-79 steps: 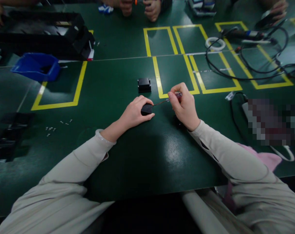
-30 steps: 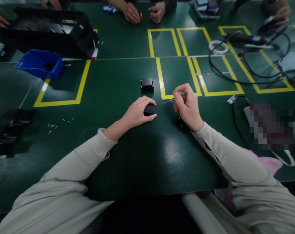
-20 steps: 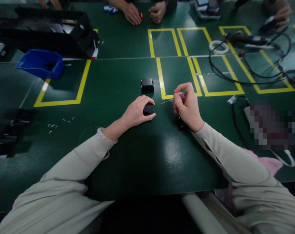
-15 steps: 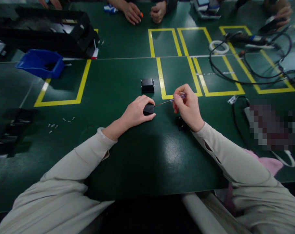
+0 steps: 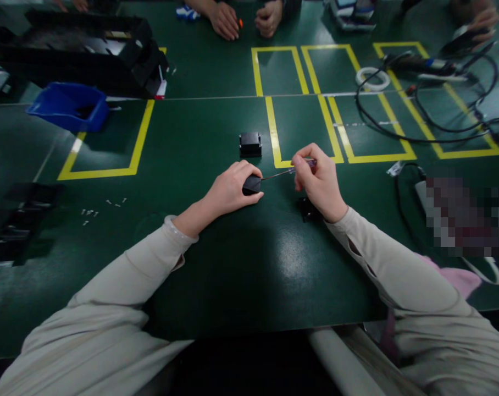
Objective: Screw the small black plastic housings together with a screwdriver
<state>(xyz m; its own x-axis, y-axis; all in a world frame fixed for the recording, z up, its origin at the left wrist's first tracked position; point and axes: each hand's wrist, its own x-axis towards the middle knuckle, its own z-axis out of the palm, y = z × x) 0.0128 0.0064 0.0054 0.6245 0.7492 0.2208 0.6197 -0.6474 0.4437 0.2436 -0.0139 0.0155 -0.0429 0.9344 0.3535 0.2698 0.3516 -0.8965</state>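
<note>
My left hand (image 5: 233, 188) is closed around a small black box-shaped part (image 5: 251, 185) on the green table. Between the fingers of my right hand (image 5: 317, 179) is a screwdriver (image 5: 309, 164) with a clear purplish handle. Its thin shaft runs left, and the tip meets the right side of the black part. Just beyond my left hand stands another black block (image 5: 250, 144) with small silver pins or screws at its sides. Partly hidden under my right hand lies a further black piece (image 5: 306, 209). Several small screws (image 5: 90, 213) are scattered to the left.
At the back left are a blue bin (image 5: 70, 107) and a long black rack (image 5: 84, 52). Black parts (image 5: 21, 220) lie along the left. Cables (image 5: 398, 132) and a white ring (image 5: 372, 80) are at the right. Co-workers' hands (image 5: 225, 21) rest across the table.
Both hands keep nearly the same pose, with the screwdriver tip still at the black part. The view has shifted very slightly.
</note>
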